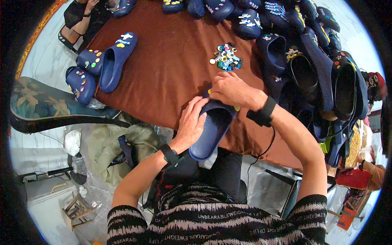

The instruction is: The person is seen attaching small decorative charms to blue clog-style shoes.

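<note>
A navy clog point(212, 130) lies at the near edge of the cloth-covered table, its heel toward me and its open top facing up. My left hand point(191, 120) grips the clog's left side, fingers along the rim. Over its toe, my right hand point(232, 90) is closed with the fingertips pressed to the upper; whatever they pinch is hidden. Small yellow spots of charms show beside those fingers. Just beyond my right hand sits a loose pile of small colourful shoe charms point(227, 58).
Navy clogs with charms point(310, 69) are heaped along the table's right side and far edge. More decorated clogs point(116, 61) stand at the left on the brown cloth point(163, 61). A chair point(61, 106) is at the left edge; another person point(79, 20) sits far left.
</note>
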Demonstrator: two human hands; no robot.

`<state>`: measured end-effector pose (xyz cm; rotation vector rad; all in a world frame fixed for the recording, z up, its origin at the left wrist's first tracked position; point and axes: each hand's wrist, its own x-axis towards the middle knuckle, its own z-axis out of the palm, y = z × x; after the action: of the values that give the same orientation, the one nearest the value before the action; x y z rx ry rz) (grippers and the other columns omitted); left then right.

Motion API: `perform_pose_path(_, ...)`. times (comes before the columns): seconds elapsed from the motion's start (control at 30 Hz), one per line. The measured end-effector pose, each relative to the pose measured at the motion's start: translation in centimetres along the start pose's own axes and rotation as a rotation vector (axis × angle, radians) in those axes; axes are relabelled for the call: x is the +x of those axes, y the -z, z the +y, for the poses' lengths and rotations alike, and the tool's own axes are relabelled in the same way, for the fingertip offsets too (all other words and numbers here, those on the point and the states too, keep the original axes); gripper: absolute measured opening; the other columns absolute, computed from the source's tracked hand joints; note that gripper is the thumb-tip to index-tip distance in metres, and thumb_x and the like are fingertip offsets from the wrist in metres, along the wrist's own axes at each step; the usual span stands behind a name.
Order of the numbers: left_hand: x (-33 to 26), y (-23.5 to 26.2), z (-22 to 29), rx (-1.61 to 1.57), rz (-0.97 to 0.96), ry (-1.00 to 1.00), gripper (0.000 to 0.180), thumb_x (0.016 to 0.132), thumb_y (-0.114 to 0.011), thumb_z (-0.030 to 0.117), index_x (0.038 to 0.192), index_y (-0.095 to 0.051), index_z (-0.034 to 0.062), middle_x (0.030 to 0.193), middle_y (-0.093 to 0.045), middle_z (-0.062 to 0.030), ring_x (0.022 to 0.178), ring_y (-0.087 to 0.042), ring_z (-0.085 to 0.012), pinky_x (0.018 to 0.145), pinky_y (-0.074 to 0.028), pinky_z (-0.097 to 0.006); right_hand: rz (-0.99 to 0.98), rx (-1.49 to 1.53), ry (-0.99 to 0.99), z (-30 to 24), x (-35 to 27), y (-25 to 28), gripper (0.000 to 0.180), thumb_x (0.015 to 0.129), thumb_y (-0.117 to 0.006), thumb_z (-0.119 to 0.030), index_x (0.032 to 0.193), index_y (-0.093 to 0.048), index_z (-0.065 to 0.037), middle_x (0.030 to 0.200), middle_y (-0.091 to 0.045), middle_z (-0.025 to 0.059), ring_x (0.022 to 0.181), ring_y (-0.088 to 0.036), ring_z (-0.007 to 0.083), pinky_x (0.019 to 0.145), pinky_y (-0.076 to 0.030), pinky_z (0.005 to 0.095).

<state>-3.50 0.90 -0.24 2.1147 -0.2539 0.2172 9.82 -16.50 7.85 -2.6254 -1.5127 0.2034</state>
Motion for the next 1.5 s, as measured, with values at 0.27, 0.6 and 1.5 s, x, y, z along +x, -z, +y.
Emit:
perform_pose_path(0.27, 0.1, 0.4, 0.2, -0.026, -0.014, -0.013, 0.046, 0.096, -0.053, 0.012, 0.141, -0.049, 0.0093, 0.144, -0.045, -0.0170, 0.136, -0.042, -0.0366, 0.114, -0.032, -0.043, 0.059, 0.333, 0.019, 2.4, -1.7, -0.3, 0.027, 0.094, -0.062, -0.021, 0.116, -0.071, -0.008, 0.110, -0.065, 0.0125, 0.111, -0.057, 0.0333, 0.099, -0.043, 0.0450)
perform_pose_path(0.6, 0.0, 0.1, 0.0, -0.048, -0.013, 0.001, 0.048, 0.094, -0.056, 0.009, 0.141, -0.048, 0.0079, 0.142, -0.047, -0.0174, 0.135, -0.043, -0.0361, 0.115, -0.032, -0.042, 0.050, 0.095, -0.067, 0.2, 0.8, 0.5, 0.015, 0.090, -0.064, -0.018, 0.094, -0.069, -0.005, 0.098, -0.068, 0.0132, 0.103, -0.062, 0.0326, 0.093, -0.046, 0.0443)
perform_pose_path(1.5, 0.0, 0.1, -0.1, -0.036, -0.024, 0.012, 0.046, 0.094, -0.056, 0.011, 0.140, -0.049, 0.0075, 0.142, -0.046, -0.0172, 0.136, -0.042, -0.0360, 0.115, -0.032, -0.043, 0.026, -0.089, 0.001, -0.2, -1.1, -1.1, 0.027, 0.077, -0.069, -0.008, 0.102, -0.074, -0.014, 0.106, -0.063, 0.0093, 0.108, -0.057, 0.0329, 0.094, -0.047, 0.0488)
